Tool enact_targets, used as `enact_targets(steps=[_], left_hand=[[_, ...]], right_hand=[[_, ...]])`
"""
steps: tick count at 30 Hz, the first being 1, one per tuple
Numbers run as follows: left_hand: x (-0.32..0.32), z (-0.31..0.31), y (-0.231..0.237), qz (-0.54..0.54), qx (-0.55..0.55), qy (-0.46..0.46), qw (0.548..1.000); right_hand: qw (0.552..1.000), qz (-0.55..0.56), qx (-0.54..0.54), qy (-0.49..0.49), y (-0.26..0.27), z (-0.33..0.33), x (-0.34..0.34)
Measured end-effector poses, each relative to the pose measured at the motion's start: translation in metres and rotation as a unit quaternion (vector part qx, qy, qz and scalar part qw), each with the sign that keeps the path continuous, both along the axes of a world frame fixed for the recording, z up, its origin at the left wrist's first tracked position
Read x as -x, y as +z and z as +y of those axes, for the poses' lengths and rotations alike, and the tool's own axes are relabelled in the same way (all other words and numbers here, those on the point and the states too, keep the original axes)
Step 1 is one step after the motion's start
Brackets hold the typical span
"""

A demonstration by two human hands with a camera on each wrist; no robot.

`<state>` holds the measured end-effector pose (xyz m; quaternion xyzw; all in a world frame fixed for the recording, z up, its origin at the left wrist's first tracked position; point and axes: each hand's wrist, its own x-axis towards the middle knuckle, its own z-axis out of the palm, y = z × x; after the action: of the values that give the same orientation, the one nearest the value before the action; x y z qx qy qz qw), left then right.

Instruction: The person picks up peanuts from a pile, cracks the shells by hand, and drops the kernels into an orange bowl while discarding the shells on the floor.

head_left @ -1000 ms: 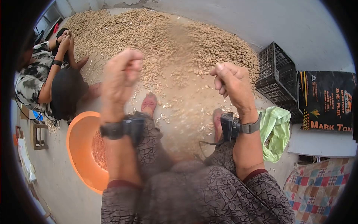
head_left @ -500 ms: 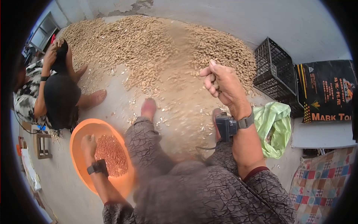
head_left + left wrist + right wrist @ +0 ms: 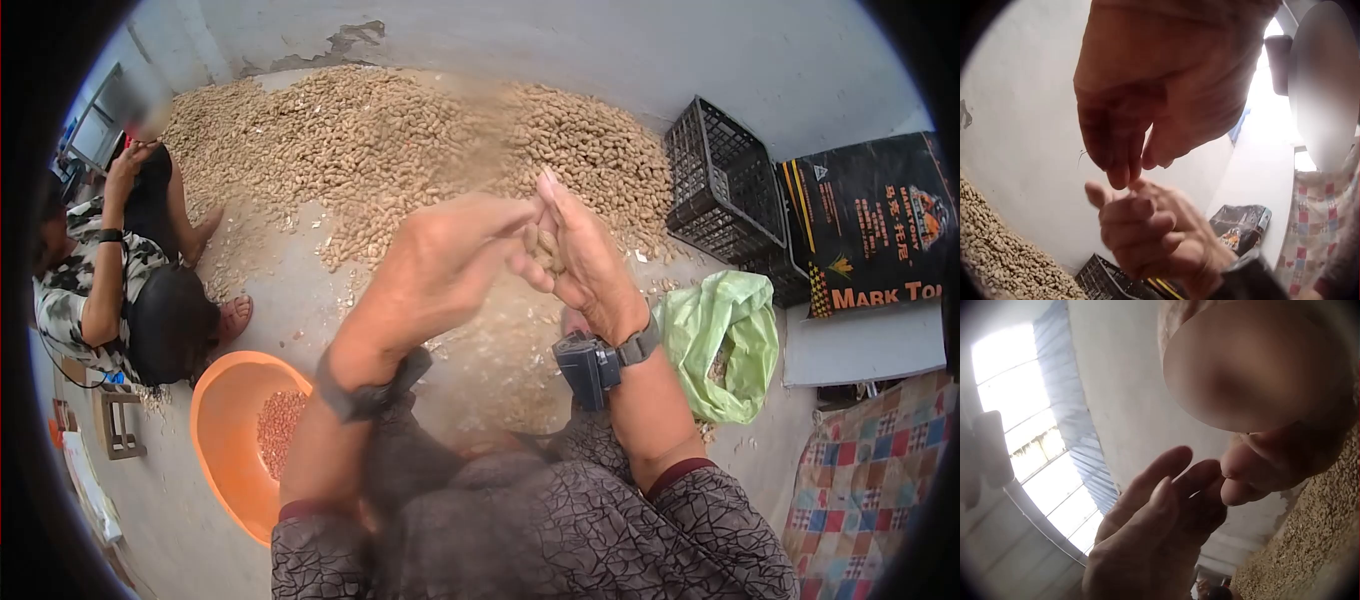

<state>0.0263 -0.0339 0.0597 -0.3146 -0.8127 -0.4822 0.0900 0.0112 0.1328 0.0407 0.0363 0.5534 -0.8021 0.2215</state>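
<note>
My right hand [image 3: 595,255] is raised in front of the heap, palm up, its curled fingers holding several unshelled peanuts [image 3: 546,248] in the palm. From the left comes my left hand [image 3: 440,265], slightly blurred, its fingertips right at the right hand's fingertips. In the left wrist view the left fingers [image 3: 1120,172] point down over the right hand [image 3: 1154,234], the thumb apart from them with nothing visible between. The right wrist view shows both hands' fingertips meeting. Beyond the hands spreads a large heap of unshelled peanuts [image 3: 400,130]. An orange basin [image 3: 215,415] with red shelled kernels [image 3: 280,425] stands left of my legs.
Another person [image 3: 110,260] sits at the left beside the heap. To the right are a black plastic crate [image 3: 720,180], a black printed sack [image 3: 870,220] and a light green bag [image 3: 690,350]. Shell bits lie scattered over the floor; a wall runs behind the heap.
My left hand moved from beside the right hand down over the orange basin, then came back up to the right hand's fingertips. The right hand keeps its peanuts and has shifted slightly left.
</note>
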Motion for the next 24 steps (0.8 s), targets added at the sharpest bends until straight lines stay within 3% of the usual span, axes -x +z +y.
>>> enact_targets(steps=[6, 8, 10, 12, 14, 19, 21, 24], left_hand=[[0.019, 0.025, -0.036, 0.035, 0.012, 0.012, 0.999], [0.02, 0.029, -0.045, -0.093, -0.093, 0.017, 0.991], [0.02, 0.027, -0.049, -0.114, -0.122, 0.015, 0.986], [0.019, 0.022, -0.05, -0.13, -0.147, 0.02, 0.98], [0.02, 0.019, -0.048, -0.206, -0.292, 0.037, 0.933], [0.019, 0.007, -0.051, -0.279, -0.355, 0.043, 0.891], [0.02, 0.009, -0.057, -0.323, -0.37, 0.0, 0.871], [0.017, 0.013, -0.055, -0.326, -0.351, -0.014, 0.878]], right_hand=[[1.0, 0.008, -0.004, -0.017, -0.008, 0.003, 0.003], [1.0, -0.005, 0.005, -0.028, -0.01, 0.0, 0.004], [0.999, -0.018, 0.012, -0.035, -0.007, 0.0, 0.003], [0.995, 0.048, -0.085, 0.011, 0.001, 0.001, 0.001], [0.992, 0.074, -0.104, -0.006, 0.003, 0.003, 0.001], [0.978, 0.141, -0.145, -0.059, 0.002, 0.004, 0.001], [0.98, 0.142, -0.119, -0.066, -0.001, 0.001, 0.001], [0.969, 0.172, -0.159, -0.083, -0.005, -0.001, 0.002]])
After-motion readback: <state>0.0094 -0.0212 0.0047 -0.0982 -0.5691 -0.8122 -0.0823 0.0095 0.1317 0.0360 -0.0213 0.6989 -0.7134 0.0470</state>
